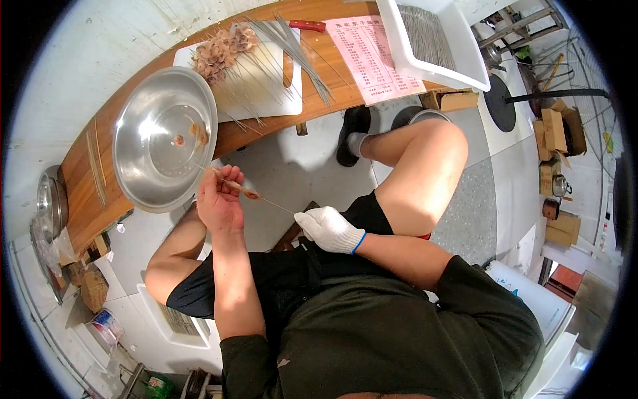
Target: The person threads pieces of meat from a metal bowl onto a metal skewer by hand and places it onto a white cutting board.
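Observation:
My bare left hand (221,199) is closed around a thin skewer (276,205) near its tip, its fingers pressed against pieces of brownish meat (250,194) threaded there. My right hand (330,229), in a white knitted glove, grips the skewer's other end above my lap. Just beyond my left hand sits a wide steel basin (133,153) with a few bits of meat (197,133) inside. Past it, a white cutting board (286,100) bears a heap of loaded meat skewers (226,53). My fingers partly hide the skewer's tip.
Bare grey skewers (292,50) and a red-handled knife (308,25) lie on the curved wooden table (345,50). A pink printed sheet (372,60) is beside a white bin (475,80) full of skewers. Another white tray (207,339) stands on the floor by my left thigh.

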A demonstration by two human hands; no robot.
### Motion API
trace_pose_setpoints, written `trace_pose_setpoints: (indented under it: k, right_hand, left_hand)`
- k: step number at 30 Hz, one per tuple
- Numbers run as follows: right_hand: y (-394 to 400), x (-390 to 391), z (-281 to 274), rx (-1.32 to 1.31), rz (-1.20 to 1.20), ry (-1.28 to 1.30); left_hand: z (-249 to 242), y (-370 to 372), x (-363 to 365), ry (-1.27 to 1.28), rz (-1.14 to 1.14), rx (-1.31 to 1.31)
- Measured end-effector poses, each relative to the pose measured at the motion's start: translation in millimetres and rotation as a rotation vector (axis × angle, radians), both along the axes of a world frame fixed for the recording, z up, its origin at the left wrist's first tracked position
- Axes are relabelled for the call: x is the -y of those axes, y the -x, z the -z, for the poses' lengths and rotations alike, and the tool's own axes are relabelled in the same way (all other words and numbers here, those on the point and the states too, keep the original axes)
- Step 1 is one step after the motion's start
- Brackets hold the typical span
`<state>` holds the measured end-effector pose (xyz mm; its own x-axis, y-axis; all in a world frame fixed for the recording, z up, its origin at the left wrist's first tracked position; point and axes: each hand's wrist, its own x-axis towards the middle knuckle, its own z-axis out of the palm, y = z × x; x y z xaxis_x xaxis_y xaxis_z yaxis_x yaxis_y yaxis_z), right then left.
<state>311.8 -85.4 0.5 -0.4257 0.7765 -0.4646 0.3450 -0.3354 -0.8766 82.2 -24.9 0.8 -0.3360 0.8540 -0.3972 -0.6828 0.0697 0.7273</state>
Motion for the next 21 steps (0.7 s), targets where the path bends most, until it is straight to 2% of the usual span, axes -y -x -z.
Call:
trace_pose_setpoints:
  k: [13,21]
  right_hand:
    - [-3,-5,0,0.023,-0.047,-0.002]
    - [-2,-1,9,-0.024,0.003,0.041]
  left_hand:
    - [3,-6,2,0.025,-0.003,0.03]
    - [9,-6,1,0.056,-0.006,0.021]
